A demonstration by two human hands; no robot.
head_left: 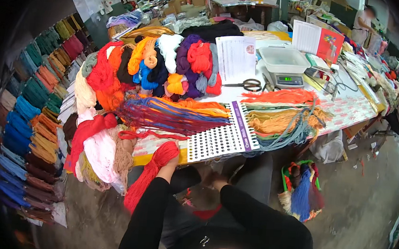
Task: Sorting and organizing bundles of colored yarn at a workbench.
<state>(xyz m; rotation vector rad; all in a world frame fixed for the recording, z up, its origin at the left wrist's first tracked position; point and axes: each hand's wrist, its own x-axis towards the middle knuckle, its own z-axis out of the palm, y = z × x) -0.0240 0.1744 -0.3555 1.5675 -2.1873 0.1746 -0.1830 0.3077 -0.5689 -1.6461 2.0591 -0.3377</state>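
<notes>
At the table's front edge, my left hand (168, 167) is closed around the top of a red yarn skein (148, 176), whose strands hang down beside the table. My right hand (214, 179) is low over my lap, below the edge; its fingers are dark and blurred, and I cannot make out anything in them. Just beyond my hands lies a white punched card (242, 127) with rows of holes and a purple strip. Orange, blue and dark red strands (176, 115) run off to its left. Orange, tan, green and grey strands (279, 117) spread to its right.
Heaped skeins (167, 52) cover the table's left side, with pink and brown ones (101, 152) hanging over its edge. Behind the card are scissors (248, 85) and a digital scale (287, 80) bearing a clear plastic tub (284, 61). A yarn-filled basket (317, 180) sits on the floor.
</notes>
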